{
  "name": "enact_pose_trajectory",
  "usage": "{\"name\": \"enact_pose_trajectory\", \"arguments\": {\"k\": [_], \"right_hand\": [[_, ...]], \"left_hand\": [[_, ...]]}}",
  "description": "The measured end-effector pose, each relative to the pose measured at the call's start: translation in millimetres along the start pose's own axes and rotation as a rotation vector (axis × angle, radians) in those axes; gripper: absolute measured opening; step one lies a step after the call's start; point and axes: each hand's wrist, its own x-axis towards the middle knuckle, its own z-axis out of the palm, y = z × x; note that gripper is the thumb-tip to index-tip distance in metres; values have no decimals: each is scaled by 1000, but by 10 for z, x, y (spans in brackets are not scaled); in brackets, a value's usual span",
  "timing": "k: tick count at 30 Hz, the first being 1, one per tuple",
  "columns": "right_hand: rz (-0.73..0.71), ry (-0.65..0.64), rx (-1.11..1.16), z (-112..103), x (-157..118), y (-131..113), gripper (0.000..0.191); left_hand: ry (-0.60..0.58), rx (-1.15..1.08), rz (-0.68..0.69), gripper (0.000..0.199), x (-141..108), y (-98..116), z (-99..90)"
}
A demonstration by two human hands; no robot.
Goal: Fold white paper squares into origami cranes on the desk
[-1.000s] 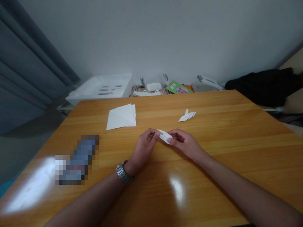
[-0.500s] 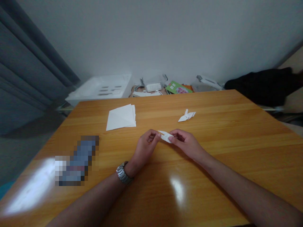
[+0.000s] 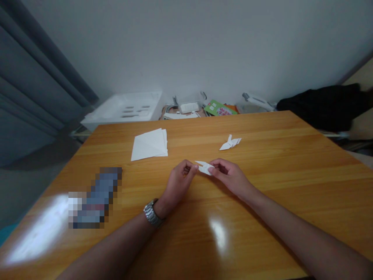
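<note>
Desk [image 3: 276,163]: left hand [image 3: 181,179] and right hand [image 3: 231,178] pinch folded paper [image 3: 205,168] at its 9 and 3 o'clock ends; likely light, crushable, grip edges.

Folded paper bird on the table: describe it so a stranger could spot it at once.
On the wooden table, look right of the flat white sheets. The folded paper bird lies beyond the right hand. Unlike the sheets, it has a raised, neck-like point; unlike the held folded piece, it lies free.
</note>
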Motion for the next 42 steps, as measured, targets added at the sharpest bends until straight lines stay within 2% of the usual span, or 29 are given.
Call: {"name": "enact_pose_trajectory", "arguments": {"k": [13, 20, 24, 28, 32, 35, 42], "right_hand": [[64, 37, 112, -14, 21, 7, 30], [38, 1, 66, -8, 14, -15, 30], [24, -10, 83, 2, 13, 14, 32], [15, 56, 137, 11, 22, 48, 37], [-63, 135, -34, -14, 28, 30, 29], [-101, 137, -192, -28, 22, 10, 27], [-28, 34, -155, -3, 1, -5, 26]], "left_hand": [[10, -67, 18, 31, 9, -5, -19], [-42, -145, 21, 24, -14, 15, -2], [-19, -160, -5, 21, -9, 5, 11], [29, -170, -23, 21, 9, -19, 8], [77, -161, -31, 21, 23, -27, -8], [92, -140, -44, 23, 24, -21, -15], [81, -116, -39, 24, 11, -38, 7]]}}
